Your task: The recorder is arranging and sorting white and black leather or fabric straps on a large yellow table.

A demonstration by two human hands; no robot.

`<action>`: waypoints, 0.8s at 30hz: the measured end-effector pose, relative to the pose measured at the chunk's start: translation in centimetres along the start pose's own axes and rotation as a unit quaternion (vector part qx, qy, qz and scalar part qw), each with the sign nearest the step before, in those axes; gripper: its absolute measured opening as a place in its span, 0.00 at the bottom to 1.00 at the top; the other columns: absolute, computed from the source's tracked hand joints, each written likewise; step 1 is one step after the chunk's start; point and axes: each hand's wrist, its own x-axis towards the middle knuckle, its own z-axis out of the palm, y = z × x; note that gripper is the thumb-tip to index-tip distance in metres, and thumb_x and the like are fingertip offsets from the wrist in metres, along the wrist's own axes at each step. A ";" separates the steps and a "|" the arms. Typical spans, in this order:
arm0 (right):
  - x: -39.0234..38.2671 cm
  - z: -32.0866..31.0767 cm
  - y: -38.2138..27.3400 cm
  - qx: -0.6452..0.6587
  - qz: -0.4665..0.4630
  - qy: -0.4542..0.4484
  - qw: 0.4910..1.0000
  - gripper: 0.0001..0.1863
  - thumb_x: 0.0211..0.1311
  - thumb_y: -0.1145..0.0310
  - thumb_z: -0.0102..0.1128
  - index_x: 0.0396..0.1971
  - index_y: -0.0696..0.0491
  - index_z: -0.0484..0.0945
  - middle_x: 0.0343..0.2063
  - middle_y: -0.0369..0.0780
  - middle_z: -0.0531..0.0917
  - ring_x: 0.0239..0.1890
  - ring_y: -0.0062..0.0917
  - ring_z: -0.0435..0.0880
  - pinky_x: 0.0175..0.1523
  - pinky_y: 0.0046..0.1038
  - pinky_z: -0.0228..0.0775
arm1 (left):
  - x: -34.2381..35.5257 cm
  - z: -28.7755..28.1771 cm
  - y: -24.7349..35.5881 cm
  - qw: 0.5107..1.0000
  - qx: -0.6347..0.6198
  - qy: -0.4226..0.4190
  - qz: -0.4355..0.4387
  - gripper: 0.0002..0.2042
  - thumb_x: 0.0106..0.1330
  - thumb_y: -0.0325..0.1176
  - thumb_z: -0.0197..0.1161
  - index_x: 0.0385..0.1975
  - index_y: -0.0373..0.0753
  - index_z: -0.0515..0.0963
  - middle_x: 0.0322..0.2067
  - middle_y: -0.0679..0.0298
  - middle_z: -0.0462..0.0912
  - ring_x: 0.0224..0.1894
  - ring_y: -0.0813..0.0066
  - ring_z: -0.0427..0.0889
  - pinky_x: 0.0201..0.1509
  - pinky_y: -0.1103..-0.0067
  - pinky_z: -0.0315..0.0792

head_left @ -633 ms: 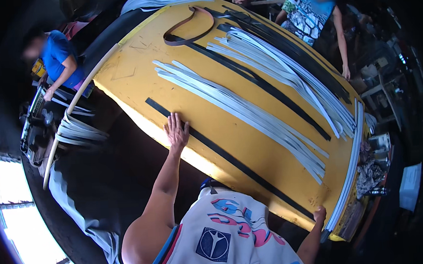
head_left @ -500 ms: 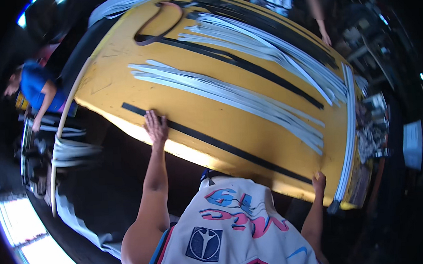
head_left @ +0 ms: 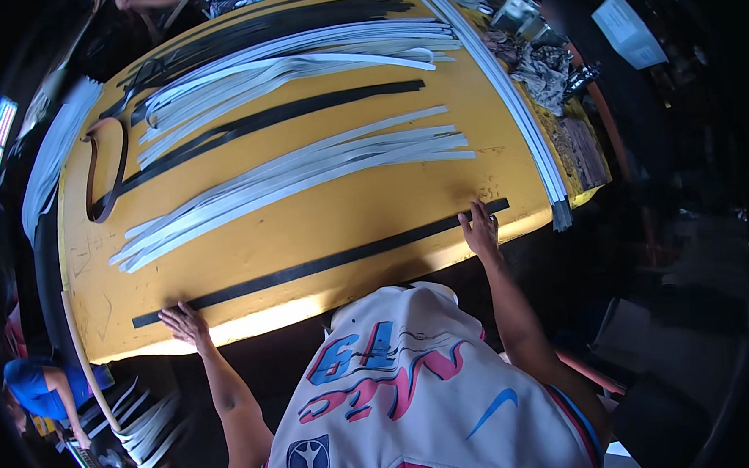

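A long black flat strip (head_left: 325, 260) lies along the near edge of the yellow tabletop (head_left: 372, 187). Close to the strip's left end, my left hand (head_left: 186, 324) rests on it with fingers stretched out. My right hand (head_left: 481, 228) touches the strip a little short of its right end, fingers apart. Beyond the strip lies a loose bundle of white flat strips (head_left: 295, 180). Behind that bundle are more black strips (head_left: 275, 120) and a second bunch of white strips (head_left: 298, 62).
A brown curved band (head_left: 120, 175) lies at the table's left. Long white strips (head_left: 503, 92) run along the right edge, beside crumpled grey material (head_left: 544, 72). White strips (head_left: 37, 188) hang past the far left corner. A person in blue (head_left: 40, 389) works at the lower left.
The view has turned, so the table sits at another angle. My right hand has gone from closed at the strip's right end to spread on it; my left hand stays flat near the left end.
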 end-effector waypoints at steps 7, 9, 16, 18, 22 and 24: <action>8.4 -0.4 -2.2 0.093 -0.073 0.090 0.989 0.23 0.65 0.61 0.63 0.54 0.60 0.78 0.57 0.49 0.80 0.60 0.42 0.78 0.66 0.39 0.68 | -5.5 -1.6 6.5 0.988 -0.133 0.070 0.047 0.41 0.75 0.65 0.37 0.77 0.38 0.49 0.78 0.51 0.43 0.79 0.50 0.46 0.75 0.48 0.48; 12.0 -1.0 -3.6 0.137 -0.101 0.066 0.983 0.22 0.63 0.62 0.64 0.54 0.59 0.78 0.56 0.49 0.81 0.59 0.42 0.79 0.65 0.39 0.69 | -8.9 -1.9 8.2 0.976 -0.182 0.077 0.087 0.40 0.75 0.63 0.40 0.76 0.37 0.51 0.77 0.46 0.45 0.78 0.46 0.49 0.75 0.50 0.51; 22.0 -0.4 -2.1 0.024 -0.121 0.057 0.991 0.21 0.55 0.75 0.59 0.52 0.53 0.80 0.51 0.45 0.83 0.55 0.39 0.82 0.60 0.40 0.74 | -21.5 -4.1 12.8 0.956 -0.283 0.013 0.075 0.35 0.77 0.53 0.48 0.73 0.30 0.54 0.73 0.36 0.50 0.76 0.40 0.50 0.77 0.58 0.51; 23.7 -0.3 -1.6 0.003 -0.171 0.033 0.985 0.22 0.54 0.77 0.59 0.51 0.52 0.80 0.51 0.44 0.83 0.54 0.39 0.82 0.60 0.39 0.74 | -24.3 -4.7 12.3 0.958 -0.284 0.009 0.029 0.35 0.78 0.52 0.48 0.73 0.29 0.54 0.73 0.35 0.51 0.76 0.41 0.51 0.77 0.58 0.51; 25.9 -0.1 0.3 0.036 -0.268 0.012 0.963 0.17 0.51 0.77 0.63 0.44 0.51 0.82 0.43 0.46 0.83 0.49 0.42 0.81 0.54 0.41 0.74 | -29.6 -6.3 11.5 0.964 -0.260 0.063 0.010 0.32 0.78 0.49 0.49 0.70 0.27 0.58 0.69 0.35 0.58 0.72 0.39 0.58 0.76 0.59 0.54; 26.5 -0.4 1.3 0.057 -0.312 0.008 0.948 0.14 0.49 0.75 0.67 0.38 0.52 0.81 0.38 0.46 0.82 0.43 0.43 0.82 0.50 0.41 0.74 | -31.5 -7.7 13.0 0.951 -0.298 0.062 -0.058 0.30 0.78 0.47 0.50 0.68 0.26 0.61 0.67 0.38 0.63 0.71 0.41 0.61 0.75 0.61 0.56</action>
